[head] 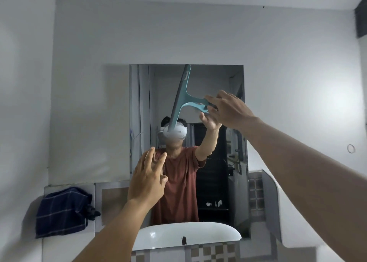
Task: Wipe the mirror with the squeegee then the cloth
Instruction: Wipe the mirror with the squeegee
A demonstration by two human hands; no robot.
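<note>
The right hand (228,108) is reaching up in the centre-right of the frame and grasping the handle of the teal squeegee (183,97), fingers wrapped over the top of the handle. The squeegee's long blade is standing nearly upright, tilted a little so its top end is lying at the mirror's upper edge and its lower end is sitting lower and further left, over the middle of the glass. Whether the blade is actually touching the glass cannot be told.

The mirror (222,76) is hanging on the pale wall in the centre of the frame, showing the reflection of a person in a rust-red shirt with one arm raised.

The left hand (148,180) is hanging released in the lower centre, fingers spread and holding nothing, in front of the mirror's lower left part.

The dark blue checked cloth (61,212) is lying draped on a ledge at the lower left, well apart from both hands. A white basin (168,236) is sitting below the mirror at the bottom centre.
</note>
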